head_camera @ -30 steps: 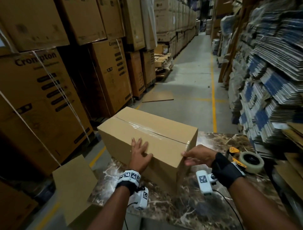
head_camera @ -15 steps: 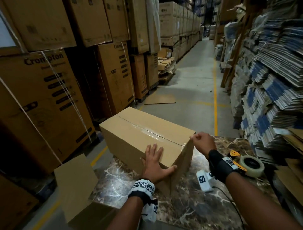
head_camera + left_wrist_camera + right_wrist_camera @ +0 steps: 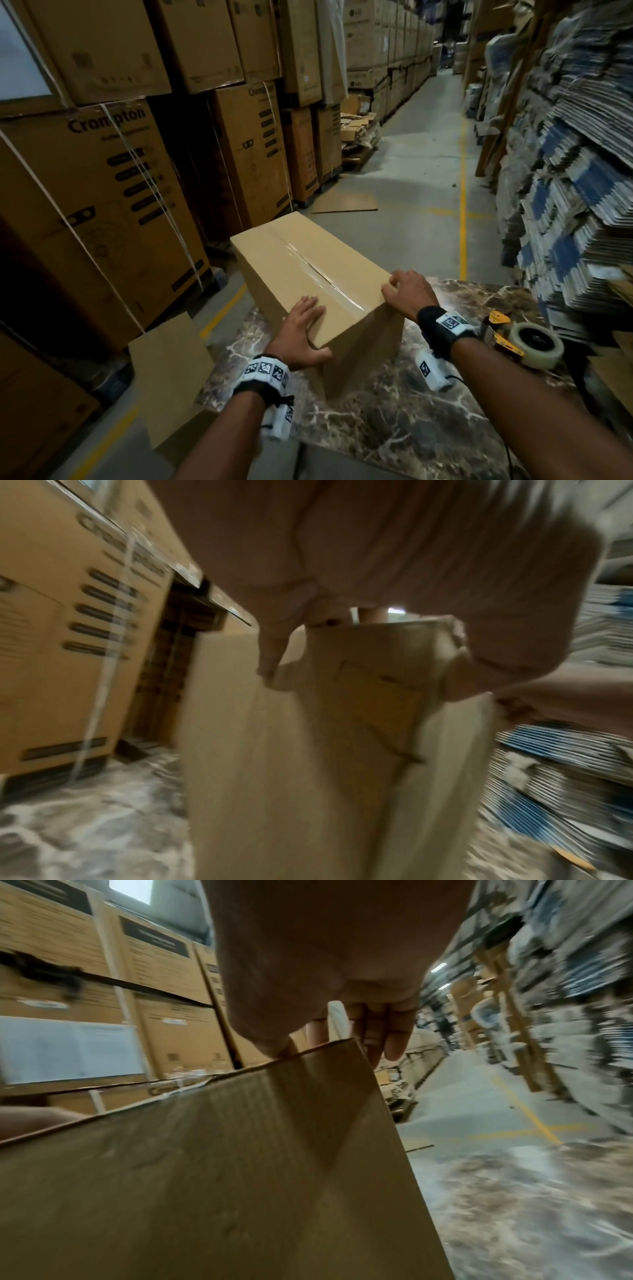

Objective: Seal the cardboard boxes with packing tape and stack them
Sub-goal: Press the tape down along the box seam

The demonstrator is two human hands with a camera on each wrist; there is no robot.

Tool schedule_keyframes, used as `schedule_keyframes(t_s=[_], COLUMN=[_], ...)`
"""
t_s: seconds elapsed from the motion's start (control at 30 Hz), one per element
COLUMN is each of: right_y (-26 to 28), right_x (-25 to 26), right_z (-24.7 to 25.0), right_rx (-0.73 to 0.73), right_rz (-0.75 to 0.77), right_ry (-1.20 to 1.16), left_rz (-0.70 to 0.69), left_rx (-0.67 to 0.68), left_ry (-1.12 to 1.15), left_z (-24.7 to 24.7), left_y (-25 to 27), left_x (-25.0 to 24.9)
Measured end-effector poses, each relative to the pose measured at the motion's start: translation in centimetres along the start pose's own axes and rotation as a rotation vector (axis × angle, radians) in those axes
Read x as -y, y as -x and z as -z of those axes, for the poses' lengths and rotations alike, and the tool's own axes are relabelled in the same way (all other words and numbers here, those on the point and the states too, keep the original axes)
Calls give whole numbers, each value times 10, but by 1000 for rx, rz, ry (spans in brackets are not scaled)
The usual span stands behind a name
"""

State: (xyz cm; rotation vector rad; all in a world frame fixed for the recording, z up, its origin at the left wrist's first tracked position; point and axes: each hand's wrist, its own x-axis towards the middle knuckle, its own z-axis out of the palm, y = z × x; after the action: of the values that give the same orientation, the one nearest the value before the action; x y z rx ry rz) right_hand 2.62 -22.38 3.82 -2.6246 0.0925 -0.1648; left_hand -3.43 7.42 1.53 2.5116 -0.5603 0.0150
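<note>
A plain cardboard box point(image 3: 308, 274) stands on the marble table point(image 3: 394, 428), its short end toward me. Clear tape point(image 3: 318, 270) runs along its top seam. My left hand point(image 3: 301, 325) lies with straight fingers on the near left top corner, thumb spread down the near face. My right hand point(image 3: 407, 291) grips the near right top corner with curled fingers. The right wrist view shows that hand point(image 3: 325, 961) with thumb and fingers on either side of the box point(image 3: 205, 1177) corner. The left wrist view is blurred: my left hand point(image 3: 377, 561) sits over the box point(image 3: 291, 777) top edge.
A yellow tape dispenser point(image 3: 527, 339) lies on the table's right side, behind my right wrist. A flat cardboard sheet point(image 3: 168, 377) leans at the table's left. Tall strapped cartons point(image 3: 102, 205) line the left; stacks of flattened cartons point(image 3: 565, 205) fill the right. An aisle runs ahead.
The box has turned on the table so its short end faces me. My left hand slid right along it to the near corner; my right hand moved from the end face up to the top corner.
</note>
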Motion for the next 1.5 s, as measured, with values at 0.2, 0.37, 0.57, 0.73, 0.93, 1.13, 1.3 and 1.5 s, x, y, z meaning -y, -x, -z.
schedule_keyframes(t_s=[0.2, 0.37, 0.57, 0.73, 0.93, 1.13, 1.3, 1.5], right_y=[28, 52, 67, 62, 54, 55, 52, 48], right_x=[28, 39, 47, 47, 47, 41, 31, 13], right_z=[-31, -72, -96, -106, -115, -119, -118, -112], right_rx=[-127, -299, -360, -404, -477, -546, -515, -402], right_rz=[118, 433, 377, 346, 340, 419, 504, 563], right_ry=[79, -26, -29, -31, 16, 50, 59, 95], left_rz=[132, 196, 172, 132, 125, 120, 115, 123], left_rx=[-119, -353, -506, -597, -703, -752, -752, -800], left_ry=[-87, -3, 224, 264, 170, 79, 10, -53], left_z=[27, 4, -10, -19, -25, -28, -30, -30], left_y=[11, 15, 11, 6, 1, -2, -2, -4], left_x=[28, 24, 31, 35, 32, 31, 32, 27])
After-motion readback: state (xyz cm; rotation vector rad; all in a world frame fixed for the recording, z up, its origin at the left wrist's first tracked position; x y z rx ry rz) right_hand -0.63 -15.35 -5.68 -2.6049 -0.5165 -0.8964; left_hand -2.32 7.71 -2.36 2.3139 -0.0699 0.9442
